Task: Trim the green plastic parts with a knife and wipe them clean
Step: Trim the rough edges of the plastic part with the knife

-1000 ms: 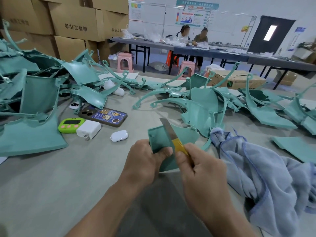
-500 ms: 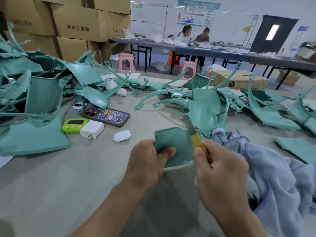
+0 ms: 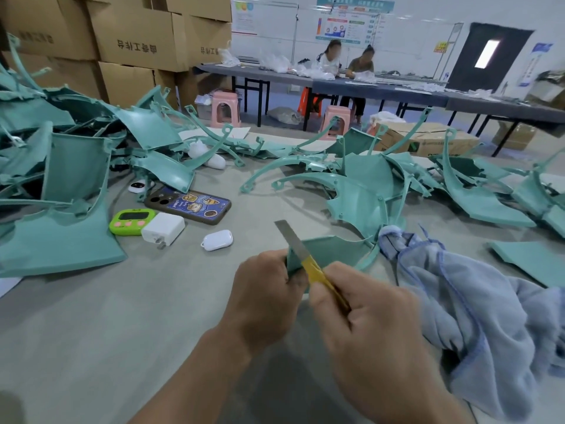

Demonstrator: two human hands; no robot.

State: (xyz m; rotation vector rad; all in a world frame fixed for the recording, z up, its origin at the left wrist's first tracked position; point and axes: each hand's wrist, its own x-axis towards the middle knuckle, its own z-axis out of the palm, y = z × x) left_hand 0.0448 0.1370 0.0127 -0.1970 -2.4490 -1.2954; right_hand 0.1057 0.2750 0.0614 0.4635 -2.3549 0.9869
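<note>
Head: R hand (image 3: 367, 325) holds knife (image 3: 301, 254) on green part (image 3: 333, 249) edge.

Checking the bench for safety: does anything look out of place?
A phone, a green timer, a white charger and a small white case lie on the table among the green parts; they seem personal items, not trimming tools. Nothing looks spilled.
</note>
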